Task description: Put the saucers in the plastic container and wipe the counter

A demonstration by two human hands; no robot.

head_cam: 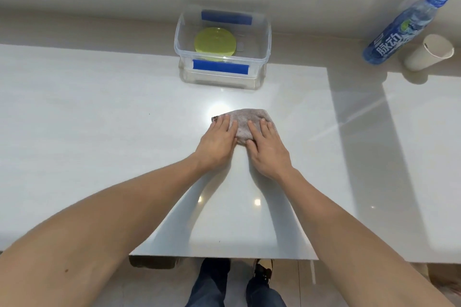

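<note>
A clear plastic container [262, 40] with blue tape strips stands at the back of the glossy white counter [99, 119]. Yellow-green saucers [214, 43] lie flat inside it. In the middle of the counter a folded grey-pink cloth [245, 121] lies flat. My left hand [217, 143] presses on the cloth's left part and my right hand [268, 148] on its right part, fingers spread flat on it.
A blue drink bottle [401, 30] and a white paper cup [427, 52] stand at the back right, on a separate counter section past a seam. The wall runs behind the container. The counter's front edge is near my legs.
</note>
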